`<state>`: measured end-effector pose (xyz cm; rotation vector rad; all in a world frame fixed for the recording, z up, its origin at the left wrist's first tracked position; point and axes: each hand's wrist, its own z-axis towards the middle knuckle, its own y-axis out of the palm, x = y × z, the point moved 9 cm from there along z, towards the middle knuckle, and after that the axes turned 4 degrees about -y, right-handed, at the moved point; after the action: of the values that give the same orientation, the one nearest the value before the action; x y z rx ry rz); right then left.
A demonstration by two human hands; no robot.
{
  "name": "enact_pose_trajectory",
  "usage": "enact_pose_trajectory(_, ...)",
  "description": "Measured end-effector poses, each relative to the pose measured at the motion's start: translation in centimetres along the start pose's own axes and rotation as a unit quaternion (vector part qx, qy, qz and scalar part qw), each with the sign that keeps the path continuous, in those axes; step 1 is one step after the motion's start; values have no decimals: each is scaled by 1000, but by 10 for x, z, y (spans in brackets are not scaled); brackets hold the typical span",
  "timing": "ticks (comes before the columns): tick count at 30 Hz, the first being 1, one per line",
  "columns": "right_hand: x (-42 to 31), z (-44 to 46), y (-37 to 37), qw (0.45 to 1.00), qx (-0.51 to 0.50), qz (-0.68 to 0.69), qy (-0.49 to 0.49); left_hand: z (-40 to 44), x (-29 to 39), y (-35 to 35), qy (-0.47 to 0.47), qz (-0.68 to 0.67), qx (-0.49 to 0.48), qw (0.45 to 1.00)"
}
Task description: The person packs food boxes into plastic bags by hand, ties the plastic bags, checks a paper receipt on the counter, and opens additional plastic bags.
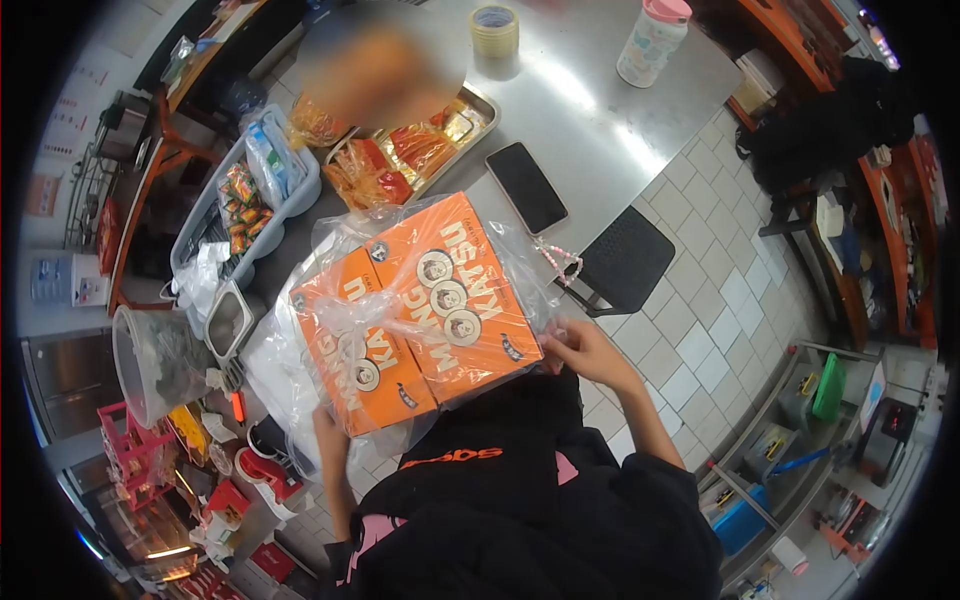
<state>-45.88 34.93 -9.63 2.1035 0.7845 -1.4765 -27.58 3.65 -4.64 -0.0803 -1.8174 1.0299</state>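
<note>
Two orange cardboard food boxes (465, 335) printed "MANGO KATSU" sit side by side inside a clear plastic bag (375, 312), whose top is gathered over them. The bundle rests at the near edge of the steel table, close to my body. At the right corner of the boxes, my right hand (582, 352) has its fingers closed on the bag's edge. My left hand (328, 428) is at the lower left side of the bundle, where the bag and box hide its fingers.
Beyond the boxes lie a phone (527, 187) with a beaded strap and a metal tray (487, 112) of wrapped food. A blue-grey basket (300, 205) of sachets stands left, near a clear bin (155, 365). Tape rolls (495, 32), a bottle (652, 42) and a black stool (628, 258) are also around.
</note>
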Motion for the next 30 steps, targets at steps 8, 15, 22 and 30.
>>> enact_pose_trajectory(8,-143,9,4,988,-34,86,-119,15,47,-54,-50,-463,67,883)
enact_pose_trajectory(15,-109,47,-2,998,-42,52,9,28,25,-8,-230,-513,-47,826)
enact_pose_trajectory(22,-230,8,31,970,14,-42,-240,42,113,-56,55,-622,-61,778)
enact_pose_trajectory(30,-309,-5,30,945,49,42,-320,13,191,-121,62,-424,147,891)
